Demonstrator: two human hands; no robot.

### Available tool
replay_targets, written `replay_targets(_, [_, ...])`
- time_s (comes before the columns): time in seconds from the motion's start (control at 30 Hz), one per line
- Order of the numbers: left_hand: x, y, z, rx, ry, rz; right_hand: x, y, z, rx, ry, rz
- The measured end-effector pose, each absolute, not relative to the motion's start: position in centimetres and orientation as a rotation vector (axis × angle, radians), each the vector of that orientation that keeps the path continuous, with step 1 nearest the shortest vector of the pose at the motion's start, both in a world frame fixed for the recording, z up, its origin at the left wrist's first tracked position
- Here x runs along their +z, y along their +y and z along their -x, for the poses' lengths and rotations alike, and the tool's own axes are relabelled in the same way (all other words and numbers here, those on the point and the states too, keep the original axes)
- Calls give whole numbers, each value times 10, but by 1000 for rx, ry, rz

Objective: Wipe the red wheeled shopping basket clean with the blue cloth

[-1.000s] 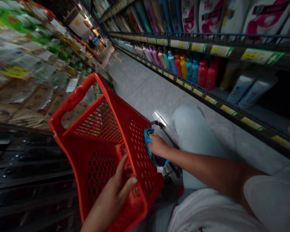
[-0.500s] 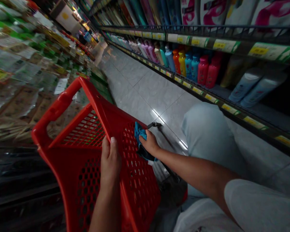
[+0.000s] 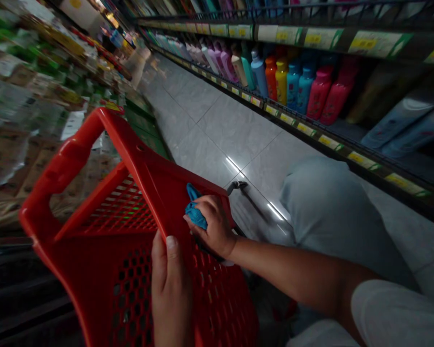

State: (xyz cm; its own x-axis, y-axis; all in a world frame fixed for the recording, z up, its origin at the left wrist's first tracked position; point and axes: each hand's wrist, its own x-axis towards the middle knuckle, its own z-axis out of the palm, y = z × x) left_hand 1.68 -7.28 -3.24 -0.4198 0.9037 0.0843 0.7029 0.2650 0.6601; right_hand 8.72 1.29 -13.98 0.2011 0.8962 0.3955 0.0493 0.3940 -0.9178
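Note:
A red plastic shopping cart [image 3: 173, 178] with perforated sides fills the lower left, tilted in view. My left hand [image 3: 169, 270] is wrapped over its rim, with the thumb and a finger showing on top. In my right hand [image 3: 215, 226] a blue cloth [image 3: 196, 215] is bunched up, pressed against the solid red panel above the holes. Dark material shows beneath that hand, partly hidden by it. The cart's handle [image 3: 70, 154] rises at the upper left, touched by neither hand.
Shelves with coloured bottles [image 3: 282, 82] run along the right, above the grey tiled floor [image 3: 217, 130]. Packaged goods [image 3: 32, 120], blurred, line the left side. My bent knee [image 3: 321, 202] is right of the cart. People appear indistinctly far down the aisle.
My right hand has moved left and onto the solid panel with the cloth. The cart looks larger and nearer. My left hand keeps its hold on the rim.

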Motion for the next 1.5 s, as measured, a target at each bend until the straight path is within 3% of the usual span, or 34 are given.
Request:
replay_targets(0.27, [-35, -83, -8, 840, 2231, -1602, -228, 33, -92, 1035, -1013, 1545])
replay_targets(0.33, [-38, -82, -5, 816, 2240, -1651, -210, 22, -90, 1025, -972, 1511])
replay_targets(0.5, [-42, -83, 0, 711, 2237, -1730, -101, 19, -94, 846, -1292, 893])
replay_targets(0.57, [-42, -85, -4, 725, 2241, -1717, -86, 36, -99, 797, -1431, 750])
replay_targets(0.73, [-40, -86, -22, 749, 2293, -1624, -162, 82, -109, 801, -1357, 1131])
replay_targets(0.83, [-40, -83, -26, 717, 2276, -1592, -204, 84, -111, 998, -1193, 1513])
replay_targets(0.93, [-39, -79, -27, 701, 2264, -1571, -186, 72, -108, 1061, -1083, 1565])
replay_targets(1.1, [-29, -70, -34, 695, 2184, -1579, -119, 64, -102, 744, -1294, 864])
replay_targets(1.17, [-25, -68, -36, 692, 2182, -1595, -130, 69, -103, 746, -1224, 895])
replay_targets(1.3, [-26, -71, -31, 688, 2150, -1652, -188, 79, -111, 996, -790, 1379])
replay_targets(1.37, [-31, -74, -24, 709, 2090, -1700, -191, 82, -115, 1040, -733, 1418])
replay_targets(1.5, [-41, -82, -4, 757, 2028, -1848, -119, 80, -120, 828, -927, 1039])
